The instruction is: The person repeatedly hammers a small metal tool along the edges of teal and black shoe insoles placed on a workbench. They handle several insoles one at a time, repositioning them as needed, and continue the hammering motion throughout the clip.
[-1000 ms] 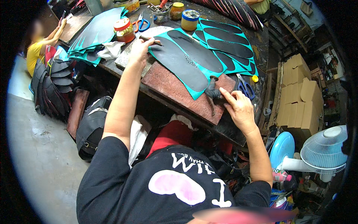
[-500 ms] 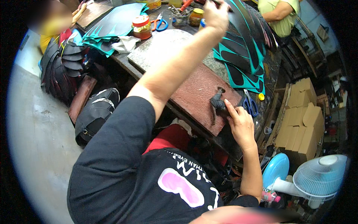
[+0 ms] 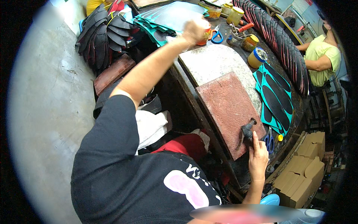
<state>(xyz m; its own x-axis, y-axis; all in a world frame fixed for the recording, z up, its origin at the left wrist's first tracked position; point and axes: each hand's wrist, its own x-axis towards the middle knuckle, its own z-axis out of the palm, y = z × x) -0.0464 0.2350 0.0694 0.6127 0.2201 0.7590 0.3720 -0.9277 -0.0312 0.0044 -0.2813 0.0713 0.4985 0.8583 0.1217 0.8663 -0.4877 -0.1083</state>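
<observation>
My left arm stretches across to the far side, and my left hand (image 3: 194, 31) is smeared by motion beside an orange-red jar (image 3: 204, 36). Its fingers do not show clearly. Just left of it lie stacked teal sheets with black shapes (image 3: 160, 35). My right hand (image 3: 258, 156) is closed round the handle end of a dark hammer (image 3: 247, 130), index finger stretched along it. Most of the handle is hidden by the hand. The hammer's head rests over the near right corner of a reddish rough board (image 3: 227, 106).
A pale stone slab (image 3: 220, 61) lies under the board. Blue-handled scissors (image 3: 269, 141), more teal cutouts (image 3: 275, 97) and a yellow cap (image 3: 280, 137) are at right. Beyond stand jars (image 3: 257, 58), orange-and-blue scissors (image 3: 216, 34) and a long row of black pieces (image 3: 274, 41). A co-worker (image 3: 322, 58) is at far right.
My left hand has swung from over the far jars and cutouts leftward to the orange-red jar. The view has turned, shifting the table. My right hand stays at the hammer on the board.
</observation>
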